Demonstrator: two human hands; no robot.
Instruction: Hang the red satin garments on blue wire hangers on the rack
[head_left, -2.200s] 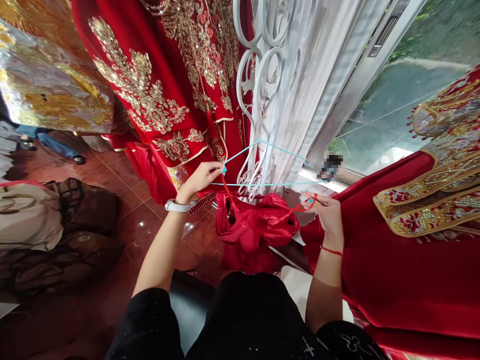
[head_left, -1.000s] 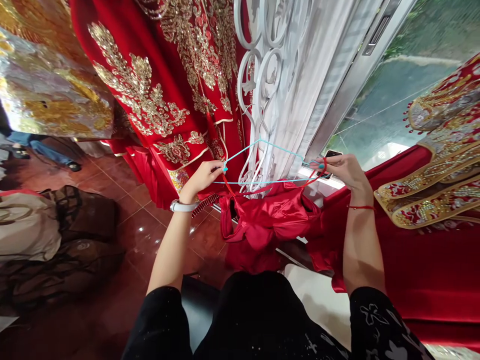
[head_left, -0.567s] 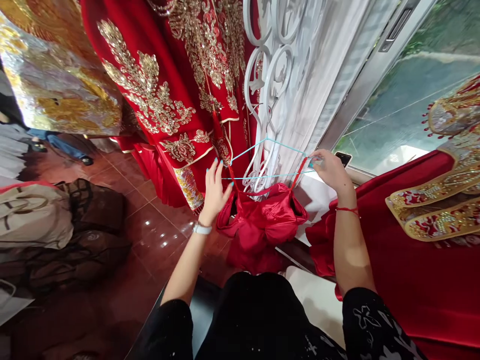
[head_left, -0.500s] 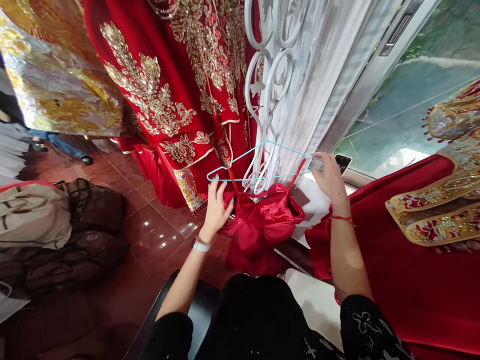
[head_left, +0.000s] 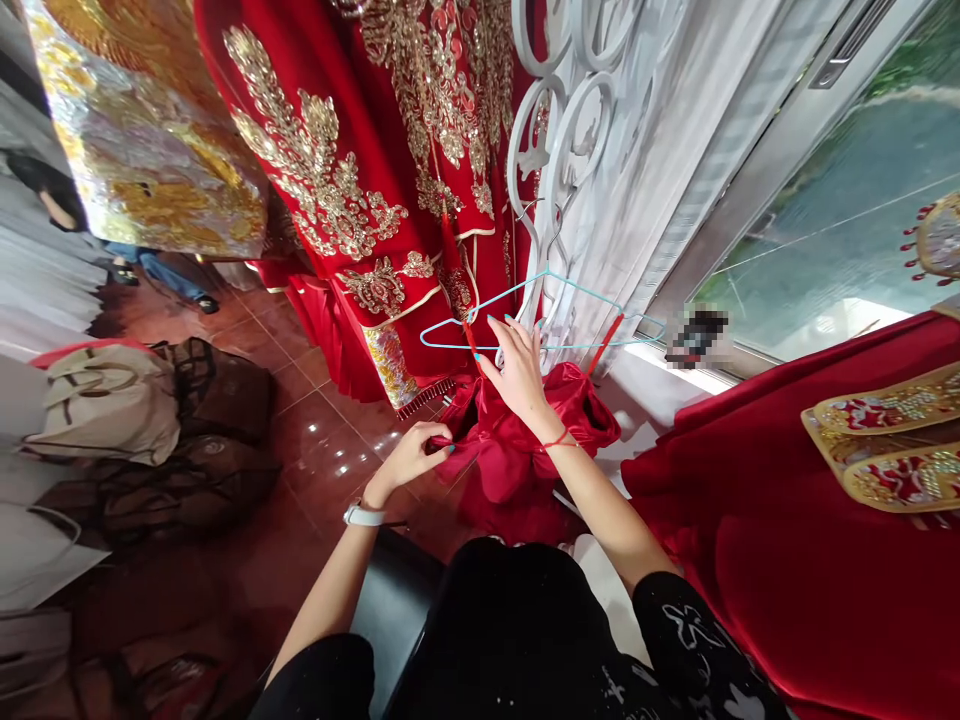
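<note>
A red satin dress (head_left: 502, 455) with thin straps hangs from a light blue hanger (head_left: 581, 288), its hook at the white scrollwork frame. My left hand (head_left: 409, 460), a white watch at its wrist, pinches the left edge of the dress between thumb and fingers. In front of the hanger, my right hand (head_left: 519, 375) has its fingers apart, the thumb tip close to the left red strap (head_left: 471, 340). Whether that thumb touches the strap is hard to tell. The other red strap (head_left: 606, 343) loops over the hanger's right side.
Red gowns with gold embroidery (head_left: 322, 190) hang behind on the left. The white scrollwork frame (head_left: 531, 130) stands by a window (head_left: 825, 230). Bags (head_left: 112, 400) lie on the tiled floor (head_left: 322, 450). Red fabric (head_left: 795, 560) spreads at right; a person's legs (head_left: 169, 275) show far left.
My right hand has left the hanger's right end and moved left to the left strap. My left hand has dropped from the hanger's left end and now pinches the dress edge.
</note>
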